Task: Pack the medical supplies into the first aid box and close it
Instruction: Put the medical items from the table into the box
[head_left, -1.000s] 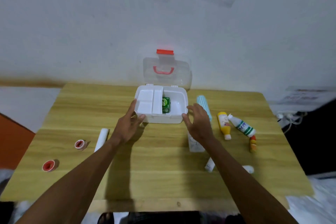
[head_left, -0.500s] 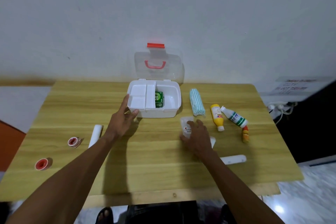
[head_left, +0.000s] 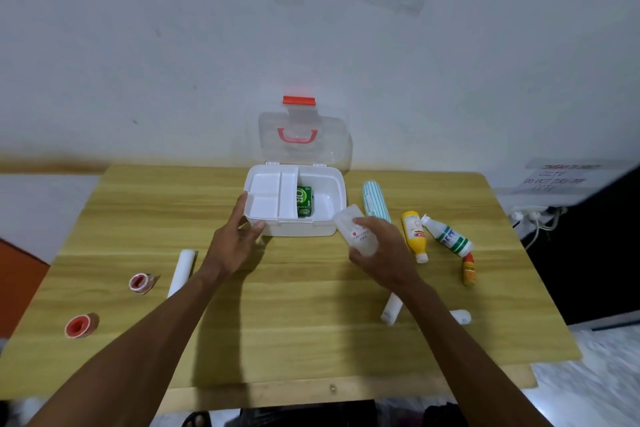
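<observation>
Counter [head_left: 294, 340] space in front of the first aid box [head_left: 325, 196] is bare wood, with open room between the two forearms down to the near edge. First aid box sits toward the far edge of the counter, long axis running left to right, its clear lid [head_left: 303, 140] standing upright behind it against the wall. A white divided tray [head_left: 272, 196] fills the left half of the box; a green packet [head_left: 304, 201] lies in the open right half.

Left hand [head_left: 235, 243] grips the near-left corner of the box, thumb on the front wall and fingers along the left side. Right hand [head_left: 381, 250] is closed around a clear bottle [head_left: 355, 229], held above the counter just off the near-right corner of the box, its long axis tilted with the far end toward the box.

Right of the box lie a striped roll [head_left: 375, 201], a yellow bottle [head_left: 414, 234], a white bottle with green bands [head_left: 448, 236] and a small orange bottle [head_left: 468, 269], all on their sides. Two white tubes [head_left: 391, 312] [head_left: 460, 316] lie nearer the front on that side, partly hidden by the right forearm. Left of the box lie a white roll [head_left: 181, 270] and two red tape rolls [head_left: 140, 282] [head_left: 79, 325], the outer one near the left edge.
</observation>
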